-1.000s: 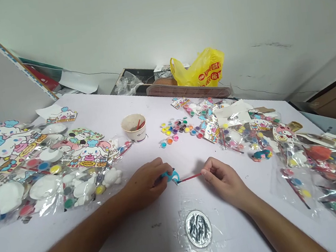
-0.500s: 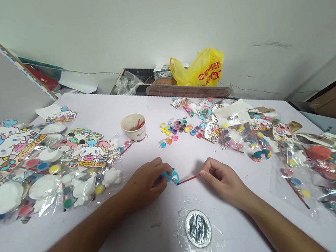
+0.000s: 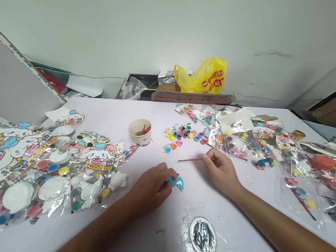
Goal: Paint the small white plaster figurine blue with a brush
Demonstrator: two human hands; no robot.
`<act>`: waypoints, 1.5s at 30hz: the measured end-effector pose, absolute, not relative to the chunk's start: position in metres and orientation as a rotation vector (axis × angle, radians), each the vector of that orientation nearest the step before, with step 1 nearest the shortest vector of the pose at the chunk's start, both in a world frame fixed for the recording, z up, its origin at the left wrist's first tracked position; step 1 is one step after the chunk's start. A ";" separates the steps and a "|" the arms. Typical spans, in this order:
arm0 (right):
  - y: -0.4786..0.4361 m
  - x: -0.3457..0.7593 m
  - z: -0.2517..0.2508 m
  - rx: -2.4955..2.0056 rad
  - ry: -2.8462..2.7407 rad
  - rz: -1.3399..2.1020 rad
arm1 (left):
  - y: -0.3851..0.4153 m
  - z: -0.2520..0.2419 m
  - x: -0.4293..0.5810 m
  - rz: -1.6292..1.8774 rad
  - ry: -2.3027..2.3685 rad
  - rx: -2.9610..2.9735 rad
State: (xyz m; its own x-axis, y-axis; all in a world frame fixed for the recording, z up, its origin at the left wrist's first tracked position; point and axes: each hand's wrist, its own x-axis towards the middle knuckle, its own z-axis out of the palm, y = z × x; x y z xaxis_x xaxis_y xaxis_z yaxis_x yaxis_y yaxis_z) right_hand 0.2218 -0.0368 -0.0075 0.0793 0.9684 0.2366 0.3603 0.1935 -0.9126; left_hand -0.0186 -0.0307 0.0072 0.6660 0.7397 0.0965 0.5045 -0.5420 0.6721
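Note:
Low over the white table, my left hand [image 3: 155,186] is closed around a small blue-and-white figurine [image 3: 177,182], much of it hidden by my fingers. My right hand [image 3: 221,171] pinches a thin red paintbrush [image 3: 190,160] near its rear end. The brush's dark tip points left, above and apart from the figurine. Beyond both hands lies a cluster of small paint pots [image 3: 183,134] in many colours. A paper cup [image 3: 140,132] with red brush handles in it stands left of the pots.
Clear bags with white figurines and paints [image 3: 52,186] cover the left side, and more kits [image 3: 300,191] line the right. A painted blue figurine [image 3: 265,163] lies right of my right hand. A round silver disc [image 3: 202,236] is taped in front. A yellow plastic bag [image 3: 203,78] stands behind.
The paintbrush has lifted away from the figurine and moved toward the paint pots with my right hand. My left hand still holds the figurine. The whole view has shifted slightly.

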 end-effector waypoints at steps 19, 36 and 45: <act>0.012 0.192 -0.005 -1.307 -1.691 0.669 | -0.031 0.014 -0.018 0.419 0.965 2.161; 0.013 0.192 -0.007 -1.331 -1.656 0.656 | -0.031 0.015 -0.017 0.418 0.972 2.190; 0.012 0.190 -0.003 -1.336 -1.706 0.607 | -0.026 0.011 -0.022 0.564 1.038 2.174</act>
